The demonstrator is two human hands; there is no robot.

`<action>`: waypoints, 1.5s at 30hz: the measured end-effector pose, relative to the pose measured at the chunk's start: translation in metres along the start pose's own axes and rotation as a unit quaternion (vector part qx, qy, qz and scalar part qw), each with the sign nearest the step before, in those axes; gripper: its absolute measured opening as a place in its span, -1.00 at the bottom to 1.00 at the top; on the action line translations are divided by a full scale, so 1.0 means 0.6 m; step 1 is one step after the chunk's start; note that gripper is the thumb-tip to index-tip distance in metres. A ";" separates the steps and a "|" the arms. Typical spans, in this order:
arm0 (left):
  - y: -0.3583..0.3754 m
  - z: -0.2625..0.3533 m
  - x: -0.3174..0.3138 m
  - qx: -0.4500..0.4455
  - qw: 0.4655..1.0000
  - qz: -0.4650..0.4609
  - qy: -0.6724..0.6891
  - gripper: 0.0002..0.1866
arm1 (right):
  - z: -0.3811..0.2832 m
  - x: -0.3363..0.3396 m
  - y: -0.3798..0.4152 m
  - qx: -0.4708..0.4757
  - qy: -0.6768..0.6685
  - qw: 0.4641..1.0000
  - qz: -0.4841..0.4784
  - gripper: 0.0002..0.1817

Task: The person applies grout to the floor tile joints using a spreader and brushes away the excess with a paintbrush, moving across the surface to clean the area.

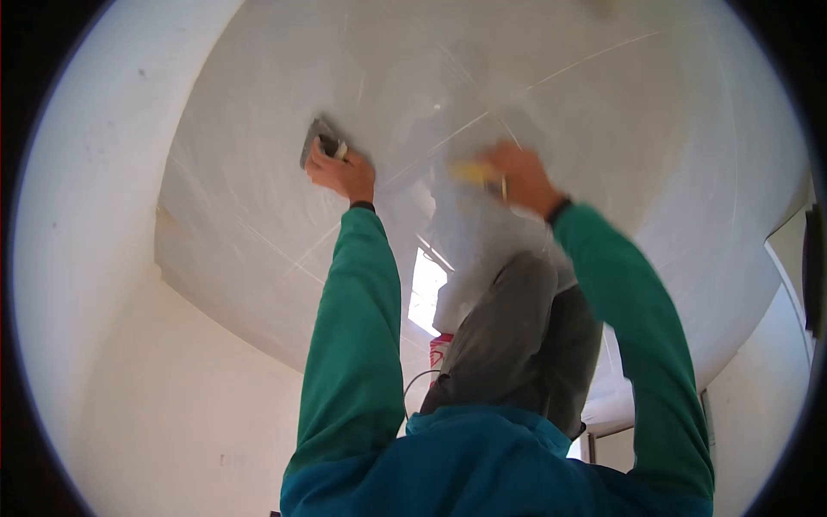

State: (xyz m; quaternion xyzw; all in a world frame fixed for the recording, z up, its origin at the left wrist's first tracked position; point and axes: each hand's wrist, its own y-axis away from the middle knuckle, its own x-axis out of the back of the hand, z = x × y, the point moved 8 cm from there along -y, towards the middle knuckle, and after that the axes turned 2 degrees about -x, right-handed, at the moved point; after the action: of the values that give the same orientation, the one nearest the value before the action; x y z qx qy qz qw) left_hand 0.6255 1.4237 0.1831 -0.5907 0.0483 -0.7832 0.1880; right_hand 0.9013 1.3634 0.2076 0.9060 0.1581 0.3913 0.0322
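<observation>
My left hand (343, 175) is closed around a flat grey trowel (314, 145), whose plate is at or close to the large pale grey surface (413, 77). Its fingers hide most of the grip. To the right, my right hand (524, 177) is blurred by motion. It grips a tool with a yellow end (471, 172) pointing left. That tool's exact kind is too smeared to make out. Thin whitish lines and smears cross the grey surface around both hands.
Grey-trousered legs (508, 336) are below my hands. A red and white container (438, 350) stands beside them, with a thin curved handle or cord near it. A bright white patch (426, 293) shows nearby. Pale walls (198, 362) border the left side; a dark object (811, 267) is at far right.
</observation>
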 end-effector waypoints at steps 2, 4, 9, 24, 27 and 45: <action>-0.004 0.008 0.003 0.021 0.999 -0.023 0.027 -0.43 | -0.012 0.061 -0.111 0.039 -0.013 0.994 0.098 -0.83; -0.003 0.007 0.007 0.015 0.999 0.000 0.038 -0.43 | -0.039 0.089 -0.151 0.080 0.026 0.984 0.157 -0.84; -0.013 -0.058 0.017 0.019 0.999 -0.027 0.016 -0.38 | -0.086 0.022 -0.048 0.001 -0.022 0.995 0.102 -0.82; 0.021 -0.302 0.133 0.129 0.984 0.089 -0.088 -0.45 | -0.122 0.057 -0.226 0.022 0.247 0.958 0.141 -0.66; 0.021 -0.311 0.130 0.154 0.980 0.066 -0.111 -0.43 | -0.206 -0.109 -0.058 0.132 0.040 0.989 0.046 -0.65; 0.019 -0.332 0.128 0.177 0.981 0.036 -0.073 -0.31 | -0.314 -0.308 0.013 0.114 0.031 0.934 -0.338 -0.57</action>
State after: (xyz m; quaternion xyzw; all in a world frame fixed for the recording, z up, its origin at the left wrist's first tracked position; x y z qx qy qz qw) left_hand 0.4227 1.3572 0.1901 -0.6013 -0.0836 -0.7271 0.3207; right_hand 0.6491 1.2861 0.2101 0.7840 0.4996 0.3643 0.0543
